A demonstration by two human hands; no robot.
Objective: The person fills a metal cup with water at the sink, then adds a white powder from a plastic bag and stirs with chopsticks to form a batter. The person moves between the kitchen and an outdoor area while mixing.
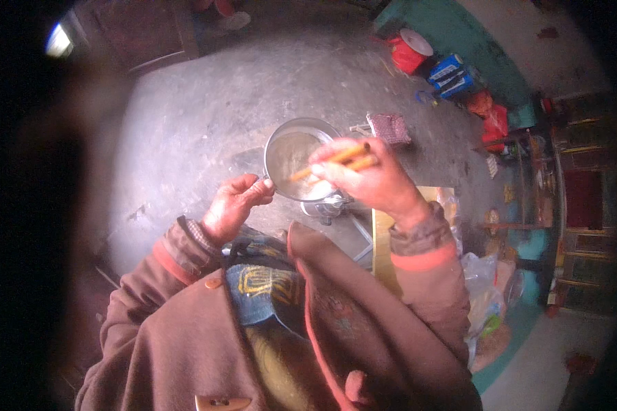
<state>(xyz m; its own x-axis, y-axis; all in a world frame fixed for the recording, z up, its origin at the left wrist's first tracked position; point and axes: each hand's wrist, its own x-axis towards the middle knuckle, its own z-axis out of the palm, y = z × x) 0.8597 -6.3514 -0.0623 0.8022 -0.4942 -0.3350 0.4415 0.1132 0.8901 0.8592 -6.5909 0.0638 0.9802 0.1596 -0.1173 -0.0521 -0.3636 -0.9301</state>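
A round grey metal pot sits between the hands: the left hand pinches its near-left edge; the right hand, close above, grips yellow wooden chopsticks slanting leftward into it.

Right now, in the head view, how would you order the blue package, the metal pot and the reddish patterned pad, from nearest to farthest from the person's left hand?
1. Metal pot: at the fingers of the left hand.
2. Reddish patterned pad: beyond the pot, to the right.
3. Blue package: farthest, at upper right.
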